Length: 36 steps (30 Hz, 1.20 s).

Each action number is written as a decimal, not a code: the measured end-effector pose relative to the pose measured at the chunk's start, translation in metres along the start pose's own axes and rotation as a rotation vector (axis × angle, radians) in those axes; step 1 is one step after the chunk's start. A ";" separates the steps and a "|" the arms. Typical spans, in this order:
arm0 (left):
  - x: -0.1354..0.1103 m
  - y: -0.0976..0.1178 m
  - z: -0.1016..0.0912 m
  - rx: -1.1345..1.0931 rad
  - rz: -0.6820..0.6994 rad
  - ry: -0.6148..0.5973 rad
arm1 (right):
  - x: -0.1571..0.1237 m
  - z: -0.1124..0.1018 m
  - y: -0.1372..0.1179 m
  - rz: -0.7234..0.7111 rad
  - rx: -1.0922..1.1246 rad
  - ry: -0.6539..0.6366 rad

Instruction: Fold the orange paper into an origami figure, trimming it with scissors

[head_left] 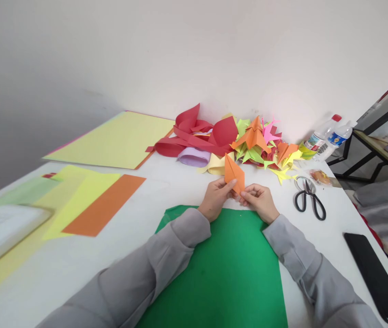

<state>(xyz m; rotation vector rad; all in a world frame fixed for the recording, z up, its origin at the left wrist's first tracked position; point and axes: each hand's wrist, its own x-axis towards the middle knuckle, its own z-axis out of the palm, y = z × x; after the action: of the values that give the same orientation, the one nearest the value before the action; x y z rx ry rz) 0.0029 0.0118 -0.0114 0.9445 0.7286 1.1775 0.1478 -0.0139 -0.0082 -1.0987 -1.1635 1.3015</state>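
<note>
Between my two hands stands a folded piece of orange paper (234,173), shaped like a slim kite with a crease down its middle. My left hand (217,196) pinches its lower left side, thumb across the front. At the bottom tip, my right hand (259,200) grips the paper between thumb and fingers. Both hands are just above the far edge of a large green sheet (221,269) on the table. The fingers behind the paper are partly hidden.
Folded paper figures (253,141) and red paper loops (194,132) pile up by the wall. Black-handled scissors (310,198), a black phone-like slab (378,278) and bottles (322,132) stand or lie right. Leftward are an orange strip (105,205), yellow sheets (118,141) and a white box (5,232).
</note>
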 end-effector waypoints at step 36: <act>0.013 0.015 -0.015 0.067 0.083 0.175 | -0.002 0.001 -0.001 0.036 -0.172 -0.147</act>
<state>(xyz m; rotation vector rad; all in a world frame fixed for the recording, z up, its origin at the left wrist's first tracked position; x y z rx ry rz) -0.0128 0.0297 -0.0044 0.9423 0.8803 1.3281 0.1472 -0.0158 -0.0073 -1.1678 -1.3919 1.3467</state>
